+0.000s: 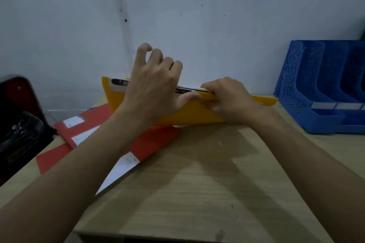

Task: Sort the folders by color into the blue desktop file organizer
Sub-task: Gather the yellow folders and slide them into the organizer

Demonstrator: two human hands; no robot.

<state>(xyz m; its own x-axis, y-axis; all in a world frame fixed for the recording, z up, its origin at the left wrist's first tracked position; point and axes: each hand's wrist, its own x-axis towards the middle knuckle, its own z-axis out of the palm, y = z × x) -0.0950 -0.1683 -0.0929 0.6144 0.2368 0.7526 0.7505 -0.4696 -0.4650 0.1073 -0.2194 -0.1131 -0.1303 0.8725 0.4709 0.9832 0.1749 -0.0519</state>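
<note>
A yellow folder stands tilted on its long edge at the middle of the wooden desk, with white sheets showing along its top. My right hand pinches the folder's upper edge. My left hand rests over the top edge further left, thumb against the front face, fingers curled above it. Several red folders with white labels lie flat and fanned out under my left forearm. The blue desktop file organizer stands at the right by the wall; its visible slots hold nothing.
The wooden desk runs up to a white wall just behind the folder. A dark red and black object sits beyond the desk's left edge. The desk's front edge is at the bottom of the view.
</note>
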